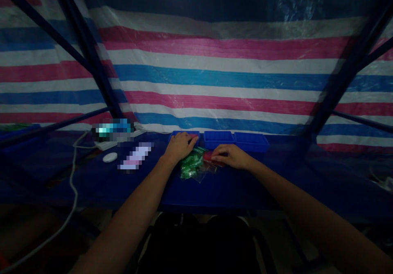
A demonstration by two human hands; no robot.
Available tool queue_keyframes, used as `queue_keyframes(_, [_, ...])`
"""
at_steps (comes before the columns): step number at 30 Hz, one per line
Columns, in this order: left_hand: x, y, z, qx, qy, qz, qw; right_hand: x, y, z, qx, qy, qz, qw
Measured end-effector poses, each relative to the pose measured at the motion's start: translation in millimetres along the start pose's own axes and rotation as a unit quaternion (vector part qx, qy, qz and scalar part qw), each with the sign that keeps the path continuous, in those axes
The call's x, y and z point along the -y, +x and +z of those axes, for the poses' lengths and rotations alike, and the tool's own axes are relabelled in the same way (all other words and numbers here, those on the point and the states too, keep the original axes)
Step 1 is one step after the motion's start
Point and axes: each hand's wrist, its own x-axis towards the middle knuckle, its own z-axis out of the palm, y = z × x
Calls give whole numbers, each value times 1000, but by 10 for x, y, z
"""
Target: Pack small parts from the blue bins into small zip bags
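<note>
In the head camera's view, the light over this blue surface (233, 192) is dim, and someone sits close with both bare arms stretched forward. The left hand (178, 146) lies over the left blue tray (172, 135), fingers bent across it, with a bit of red showing by the fingertips; I can't tell whether its grip is closed on that or just lying there. The right hand (232, 156) has its fingers bent towards the thumb at the red packet (208, 156), which lies on the surface in front of the trays. They look to be touching it, though in this gloom I can't say whether that grip is pinching or only resting.

Between the hands sits a loose heap of shiny green packets (190, 164), the red packet just beside it. Behind the right hand stand the middle blue tray (218, 136) and the right blue tray (251, 140), side by side. Over to the left are a white oval object (109, 157) and a pixelated pale rectangle (136, 156). A striped sheet (215, 77) hangs behind everything.
</note>
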Motion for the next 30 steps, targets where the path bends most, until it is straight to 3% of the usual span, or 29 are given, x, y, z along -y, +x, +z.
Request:
queue_keyframes(5, [-85,-12,-100,-37,-43,4,998,-8,3,8,-3,9,8,1000])
queue_keyframes(8, [-215,-25,-207,-70,-108,40,991,15,7,17,-18,-28,11,999])
queue_keyframes(13, [-461,-72,-208,-6,-221,142,965,66,12,-27,-115,-57,41,991])
queue_keyframes(19, [-546,-73,-34,44,-260,117,957,62,43,-71,-228,18,47,972])
queue_keyframes(25, [-564,-51,-86,50,-280,82,955,5,80,-37,-254,119,58,958])
queue_keyframes(30, [-492,-34,-62,49,-336,41,940,8,67,-64,-285,119,67,949])
